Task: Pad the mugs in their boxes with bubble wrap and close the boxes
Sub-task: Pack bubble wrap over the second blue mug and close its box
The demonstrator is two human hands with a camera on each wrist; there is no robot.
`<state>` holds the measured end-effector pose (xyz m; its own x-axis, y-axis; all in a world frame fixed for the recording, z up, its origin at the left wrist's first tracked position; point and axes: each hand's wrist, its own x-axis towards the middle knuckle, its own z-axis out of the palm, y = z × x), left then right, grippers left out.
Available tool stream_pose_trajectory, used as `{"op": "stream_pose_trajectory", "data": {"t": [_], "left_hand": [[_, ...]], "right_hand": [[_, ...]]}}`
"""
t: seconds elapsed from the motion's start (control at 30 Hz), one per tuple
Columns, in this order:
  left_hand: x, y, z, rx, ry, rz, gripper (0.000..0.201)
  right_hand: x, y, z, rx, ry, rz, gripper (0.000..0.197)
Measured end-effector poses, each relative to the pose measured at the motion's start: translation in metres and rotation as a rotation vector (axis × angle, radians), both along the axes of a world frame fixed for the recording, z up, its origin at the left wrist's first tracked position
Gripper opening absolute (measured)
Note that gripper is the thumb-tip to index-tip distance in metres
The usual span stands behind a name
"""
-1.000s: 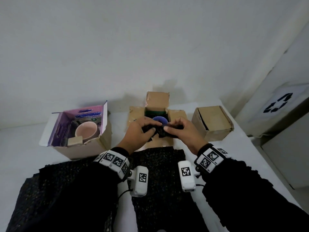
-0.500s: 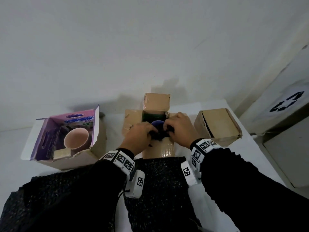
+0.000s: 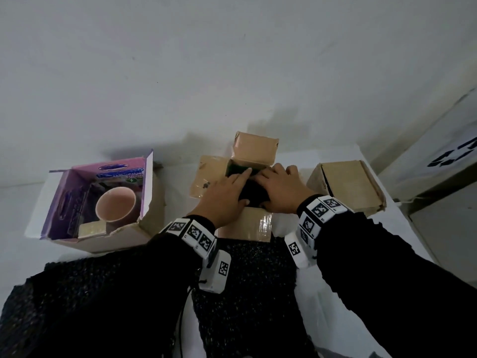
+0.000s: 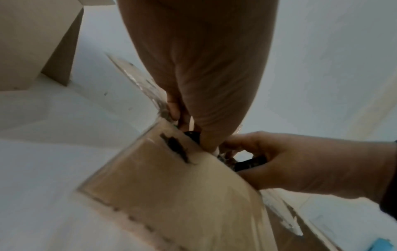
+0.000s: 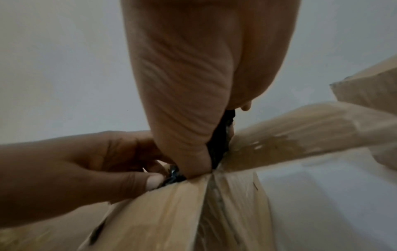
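Presently, both hands are at the mouth of the middle box, which stands on the white counter with all four flaps folded outward. The left hand lies over the opening's left side, index finger stretched toward the far flap, the others curled down onto a wad of black bubble wrap; its thumb presses the wad at the near edge. The right hand covers the right side, fingers bent down into the opening and gripping the same wad against the box's inner corner. The mug inside this box is hidden by hands and wrap.

To the left, well apart, an open purple-lined box holds a pink mug, upright and unpadded, with a small cardboard piece at its near rim. To the right, just beside the right hand, a closed cardboard box sits near the counter's right edge.

Two sheets of black bubble wrap lie flat nearer the person: one touching the middle box's near flap, another under the left sleeve. Bare counter shows between the boxes and behind them up to the wall.
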<state>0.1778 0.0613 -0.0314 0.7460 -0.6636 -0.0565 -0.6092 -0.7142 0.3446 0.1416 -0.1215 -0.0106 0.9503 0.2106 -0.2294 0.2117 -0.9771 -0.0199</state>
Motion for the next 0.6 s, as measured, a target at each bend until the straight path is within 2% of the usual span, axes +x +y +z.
{"op": "stream_pose_trajectory", "data": {"t": [0.03,0.1,0.2,0.27,0.37,0.43,0.53,0.6], "left_hand": [[0.001,-0.002,0.001,0.057,0.012,0.009,0.073],[0.004,-0.004,-0.001,0.115,-0.011,0.007,0.063],[0.007,-0.001,-0.003,0.036,-0.057,-0.011,0.033],[0.006,0.003,-0.004,-0.046,-0.086,-0.022,0.023],[0.002,0.009,-0.007,-0.134,-0.137,-0.071,0.021],[-0.003,0.016,-0.011,-0.167,-0.168,-0.114,0.029],[-0.008,0.028,-0.024,-0.088,-0.266,-0.259,0.049],[-0.009,0.033,-0.031,-0.078,-0.298,-0.302,0.047]], "right_hand": [[0.001,0.002,0.002,-0.054,0.018,-0.011,0.055],[0.002,0.005,0.002,-0.078,0.003,-0.019,0.038],[-0.003,0.008,-0.001,-0.034,-0.11,-0.03,0.022],[-0.009,0.01,-0.003,0.016,-0.164,-0.015,0.019],[-0.02,0.003,-0.006,0.181,-0.269,0.068,0.011],[-0.028,-0.007,-0.011,0.243,-0.34,0.147,0.013],[-0.038,-0.021,-0.012,0.225,-0.361,0.279,0.026],[-0.039,-0.023,-0.013,0.197,-0.384,0.344,0.028]]}}
